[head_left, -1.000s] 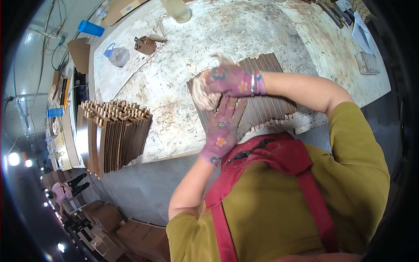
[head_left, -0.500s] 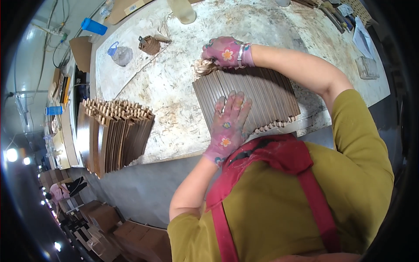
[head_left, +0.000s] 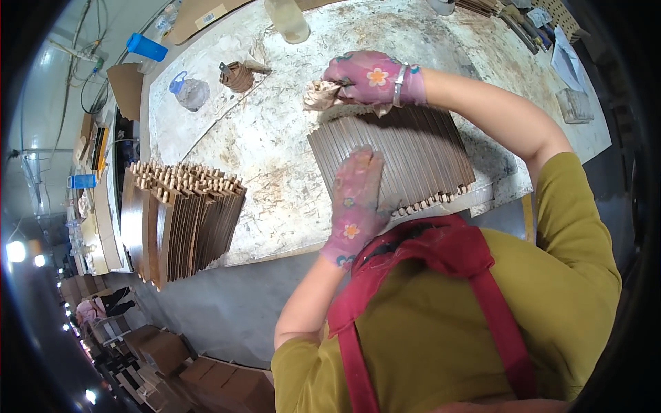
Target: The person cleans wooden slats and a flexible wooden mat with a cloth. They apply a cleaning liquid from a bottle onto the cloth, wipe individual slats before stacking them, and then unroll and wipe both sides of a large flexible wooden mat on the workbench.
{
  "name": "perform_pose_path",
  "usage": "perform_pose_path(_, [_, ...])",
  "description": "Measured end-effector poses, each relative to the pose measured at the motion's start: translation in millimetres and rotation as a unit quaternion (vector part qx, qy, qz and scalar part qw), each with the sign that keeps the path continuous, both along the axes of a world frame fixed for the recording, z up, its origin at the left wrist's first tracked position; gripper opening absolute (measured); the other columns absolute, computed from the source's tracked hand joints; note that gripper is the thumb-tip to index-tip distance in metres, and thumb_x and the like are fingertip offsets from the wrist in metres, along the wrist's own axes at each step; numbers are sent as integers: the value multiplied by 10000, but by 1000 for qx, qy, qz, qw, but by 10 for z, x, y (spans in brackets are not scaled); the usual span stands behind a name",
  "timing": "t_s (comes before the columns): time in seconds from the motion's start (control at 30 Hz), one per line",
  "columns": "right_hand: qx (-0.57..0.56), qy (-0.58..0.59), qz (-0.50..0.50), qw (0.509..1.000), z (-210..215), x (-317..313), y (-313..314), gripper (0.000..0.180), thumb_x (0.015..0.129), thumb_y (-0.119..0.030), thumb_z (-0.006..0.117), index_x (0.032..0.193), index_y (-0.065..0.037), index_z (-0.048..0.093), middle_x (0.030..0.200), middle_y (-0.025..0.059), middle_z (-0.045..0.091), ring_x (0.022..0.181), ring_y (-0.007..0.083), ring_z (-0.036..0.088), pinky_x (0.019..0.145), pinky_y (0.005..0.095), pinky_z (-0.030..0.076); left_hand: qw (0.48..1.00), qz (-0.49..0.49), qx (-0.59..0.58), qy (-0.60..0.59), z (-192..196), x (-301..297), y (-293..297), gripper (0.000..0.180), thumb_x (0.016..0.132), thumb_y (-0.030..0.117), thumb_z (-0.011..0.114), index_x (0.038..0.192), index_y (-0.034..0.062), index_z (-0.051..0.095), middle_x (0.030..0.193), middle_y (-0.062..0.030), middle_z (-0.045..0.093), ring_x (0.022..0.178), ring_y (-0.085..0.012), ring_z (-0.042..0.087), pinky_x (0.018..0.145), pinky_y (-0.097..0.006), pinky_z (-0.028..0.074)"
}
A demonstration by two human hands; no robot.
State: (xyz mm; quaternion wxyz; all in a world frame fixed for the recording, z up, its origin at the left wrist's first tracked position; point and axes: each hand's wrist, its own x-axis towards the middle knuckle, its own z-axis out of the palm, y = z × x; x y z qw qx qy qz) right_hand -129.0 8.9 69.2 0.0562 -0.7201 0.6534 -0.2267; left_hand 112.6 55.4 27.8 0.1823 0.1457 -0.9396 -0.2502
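Note:
Brown wooden slats point(head_left: 416, 155) lie side by side in a flat row on the table before me, with pale dowel pegs along their near ends. My left hand point(head_left: 357, 203), in a pink flowered glove, rests flat on the row's left part, fingers stretched and close together. At the row's far edge, my gloved right hand point(head_left: 372, 77) is closed around a crumpled beige cloth point(head_left: 321, 96). Part of the cloth shows under its palm. To the left stands a stack of similar brown slats point(head_left: 182, 224) with dowels sticking out on top.
On the stained worktable point(head_left: 275, 165) stand a clear jug with a blue handle point(head_left: 191, 93), a brown wrapped container point(head_left: 237, 77) and a translucent bottle point(head_left: 288, 22). Tools point(head_left: 523, 29) lie far right. Cardboard boxes point(head_left: 224, 385) sit on the floor at lower left.
My right hand has moved slightly right along the far edge with the cloth. My left hand's fingers, spread before, are now closer together.

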Motion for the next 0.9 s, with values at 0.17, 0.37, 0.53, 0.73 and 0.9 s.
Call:
perform_pose_path(0.17, [89,107,138,981,-188,521,280,169,756,-143,591,904,-90,652,887,135,659,853,322,654,735,434,528,995,11,-31,-96,-78,186,-15,625,805,276,698,1345,33,497,1381,-171,484,1280,-364,446,1085,-503,304])
perform_pose_path(0.37, [117,136,98,979,-256,501,113,177,760,-120,601,917,-50,644,921,166,647,891,333,646,737,437,528,996,6,-63,-55,-99,167,-28,592,800,248,697,1325,36,522,1355,-172,508,1268,-375,452,1067,-507,322])
perform_pose_path(0.53, [165,178,92,966,-223,503,5,202,769,-145,642,918,-16,685,902,207,679,855,335,681,735,424,553,997,10,-64,-36,-147,170,-33,582,800,259,689,1313,33,532,1316,-174,528,1267,-374,445,1068,-500,315])
perform_pose_path(0.73, [164,194,71,965,-44,626,-9,197,750,-152,669,913,-48,705,963,182,689,918,332,673,762,409,554,997,25,-61,-44,-155,180,-60,572,812,271,689,1317,52,534,1354,-166,507,1291,-370,425,1076,-496,306])
perform_pose_path(0.9, [191,194,-22,962,-107,148,-253,225,775,-232,688,931,-71,682,839,148,678,812,334,676,713,432,542,998,10,-50,-31,-93,146,-39,561,813,276,684,1311,60,540,1351,-164,512,1292,-363,427,1067,-493,316])
